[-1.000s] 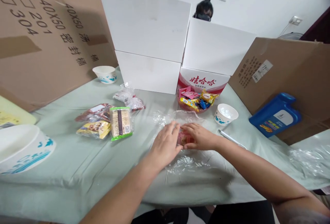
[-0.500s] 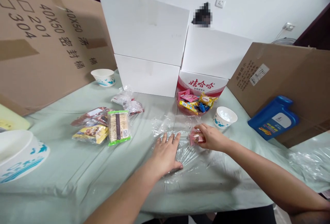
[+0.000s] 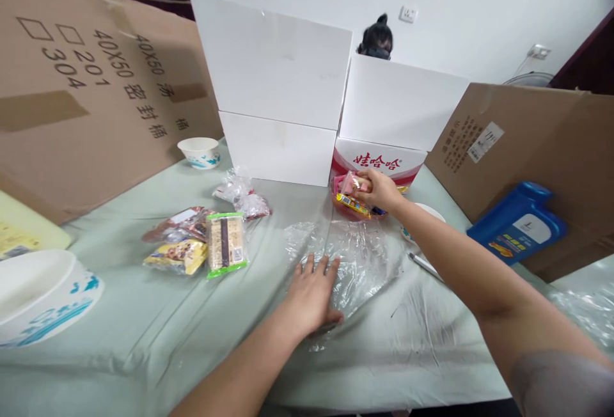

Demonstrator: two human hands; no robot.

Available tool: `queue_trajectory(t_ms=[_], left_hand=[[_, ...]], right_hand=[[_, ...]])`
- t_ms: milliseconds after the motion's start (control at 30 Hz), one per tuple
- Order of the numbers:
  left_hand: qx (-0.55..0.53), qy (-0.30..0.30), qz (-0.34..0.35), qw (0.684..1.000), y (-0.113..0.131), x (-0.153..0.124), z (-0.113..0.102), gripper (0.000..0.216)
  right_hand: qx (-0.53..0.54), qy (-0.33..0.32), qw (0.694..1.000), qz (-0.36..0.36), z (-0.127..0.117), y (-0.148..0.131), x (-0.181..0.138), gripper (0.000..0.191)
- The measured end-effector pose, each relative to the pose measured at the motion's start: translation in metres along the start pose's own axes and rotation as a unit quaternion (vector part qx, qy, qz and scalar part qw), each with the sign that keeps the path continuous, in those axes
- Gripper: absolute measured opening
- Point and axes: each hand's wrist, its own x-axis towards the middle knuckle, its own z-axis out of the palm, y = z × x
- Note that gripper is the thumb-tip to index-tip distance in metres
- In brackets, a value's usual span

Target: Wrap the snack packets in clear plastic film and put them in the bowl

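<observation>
My left hand [image 3: 311, 295] lies flat with fingers spread on a clear plastic bag [image 3: 359, 257] spread on the table. My right hand [image 3: 378, 190] reaches forward over a red bowl of wrapped candies [image 3: 352, 203] and pinches a small pink candy packet [image 3: 354, 182] above it. The bowl stands in front of a red-and-white printed box [image 3: 378, 158].
Snack packets [image 3: 201, 238] lie left of the bag. Paper cups [image 3: 200, 151] [image 3: 434, 211], a pen [image 3: 425, 265], a blue jug [image 3: 520, 225], a large white bowl [image 3: 43, 295], white boxes [image 3: 283, 84] and cardboard sheets [image 3: 86, 78] ring the table. A person's head shows behind the boxes.
My right hand has carried the pink packet from the plastic bag forward to the candy bowl. The left hand stays flat on the bag.
</observation>
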Motion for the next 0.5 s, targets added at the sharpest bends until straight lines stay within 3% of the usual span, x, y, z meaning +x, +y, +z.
queue_trajectory(t_ms=[100, 300, 400, 500], left_hand=[[0.0, -0.001, 0.006, 1.0, -0.001, 0.001, 0.002, 0.104], [-0.012, 0.002, 0.014, 1.0, -0.005, 0.001, 0.004, 0.104], [-0.017, 0.017, 0.023, 0.999, -0.006, 0.001, 0.005, 0.102], [-0.009, 0.036, 0.03, 0.999, -0.007, 0.002, 0.009, 0.099]], right_hand=[[-0.036, -0.06, 0.998, 0.004, 0.014, 0.0, 0.018, 0.057], [-0.054, -0.04, 0.998, 0.003, 0.014, -0.006, 0.014, 0.03], [0.01, -0.017, 0.998, -0.066, 0.009, -0.023, -0.014, 0.023], [0.115, -0.13, 0.967, -0.186, 0.007, -0.042, -0.057, 0.033]])
